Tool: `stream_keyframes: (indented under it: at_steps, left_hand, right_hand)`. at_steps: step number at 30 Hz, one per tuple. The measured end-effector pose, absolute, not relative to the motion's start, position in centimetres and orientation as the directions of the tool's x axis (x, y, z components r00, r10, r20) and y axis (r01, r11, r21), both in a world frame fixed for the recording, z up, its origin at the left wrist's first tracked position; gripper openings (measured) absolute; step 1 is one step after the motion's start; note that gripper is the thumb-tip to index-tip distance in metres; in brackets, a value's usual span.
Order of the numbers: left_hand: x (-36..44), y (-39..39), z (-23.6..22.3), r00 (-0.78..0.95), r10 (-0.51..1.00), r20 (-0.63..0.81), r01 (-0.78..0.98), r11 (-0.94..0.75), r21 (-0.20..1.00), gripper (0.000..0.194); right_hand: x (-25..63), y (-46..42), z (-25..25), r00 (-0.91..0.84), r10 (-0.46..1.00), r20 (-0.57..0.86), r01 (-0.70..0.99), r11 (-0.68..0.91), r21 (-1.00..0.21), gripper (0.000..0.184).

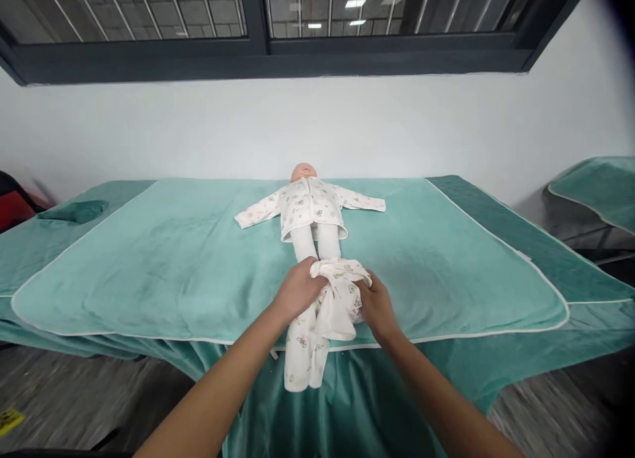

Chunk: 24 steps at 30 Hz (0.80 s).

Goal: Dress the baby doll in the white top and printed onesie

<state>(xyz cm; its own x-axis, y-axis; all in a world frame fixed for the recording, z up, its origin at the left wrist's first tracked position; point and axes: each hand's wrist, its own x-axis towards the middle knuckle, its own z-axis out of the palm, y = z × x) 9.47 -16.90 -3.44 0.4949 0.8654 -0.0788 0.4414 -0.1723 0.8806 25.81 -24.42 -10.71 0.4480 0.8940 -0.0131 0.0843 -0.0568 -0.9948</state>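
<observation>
A baby doll lies on its back, head toward the wall, in a white printed jacket with both sleeves spread out. White legs show below the hem. Over the lower legs I hold a pair of white printed baby trousers, bunched at the top, with part hanging past the table's front edge. My left hand pinches the left side of the bunched cloth. On its right side, my right hand is closed on the fabric, fingers partly inside the folds. The doll's feet are hidden by cloth.
A light green blanket with white piping covers the table, over a darker green cover. A white wall and barred window stand behind. At the far left is a red and black object; a green-covered surface is at right.
</observation>
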Motion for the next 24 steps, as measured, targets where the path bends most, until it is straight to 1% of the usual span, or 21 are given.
stream_keyframes:
  at_steps: [3,6,9,12,15,17,19,20,22,24]
  left_hand:
    - [10.5,-16.3,-2.7,0.507,0.855,-0.110,0.586,-0.248,0.771,0.015]
    - [11.3,-16.0,-1.8,0.520,0.844,-0.135,0.618,-0.262,0.741,0.013]
    - [11.8,-15.8,-1.1,0.544,0.818,-0.189,0.548,-0.175,0.818,0.019]
    - [11.6,-15.6,-0.4,0.558,0.787,-0.261,0.392,0.027,0.920,0.030]
    - [10.7,-14.7,0.1,0.648,0.683,-0.337,0.264,0.214,0.941,0.041]
    - [10.0,-13.6,0.3,0.727,0.574,-0.377,0.253,0.286,0.924,0.047]
    - [9.6,-12.2,0.2,0.760,0.508,-0.405,0.273,0.317,0.908,0.050]
    - [9.6,-11.4,0.2,0.757,0.505,-0.413,0.279,0.321,0.905,0.049]
    - [10.0,-10.0,0.1,0.732,0.552,-0.399,0.271,0.301,0.914,0.047]
    - [11.0,-8.9,0.1,0.678,0.658,-0.328,0.252,0.211,0.944,0.042]
  right_hand:
    - [26.4,-23.8,-11.1,0.415,0.908,0.048,0.171,-0.026,-0.985,0.020]
    - [26.5,-22.8,-11.2,0.379,0.922,0.078,0.195,0.002,-0.981,0.024]
    - [26.7,-21.6,-11.2,0.346,0.932,0.108,0.150,0.059,-0.987,0.027]
    - [27.1,-20.4,-11.1,0.346,0.926,0.149,0.116,0.115,-0.987,0.024]
    - [27.8,-19.1,-10.7,0.393,0.900,0.189,0.094,0.165,-0.982,0.019]
    - [28.1,-18.3,-10.5,0.405,0.888,0.219,0.050,0.218,-0.975,0.019]
    - [28.3,-17.4,-10.5,0.419,0.880,0.223,-0.012,0.251,-0.968,0.022]
    - [28.3,-16.9,-10.5,0.434,0.876,0.208,-0.046,0.253,-0.966,0.022]
    - [28.3,-16.1,-10.8,0.469,0.868,0.166,-0.124,0.250,-0.960,0.020]
    - [28.2,-15.4,-11.0,0.494,0.861,0.124,-0.205,0.253,-0.946,0.020]
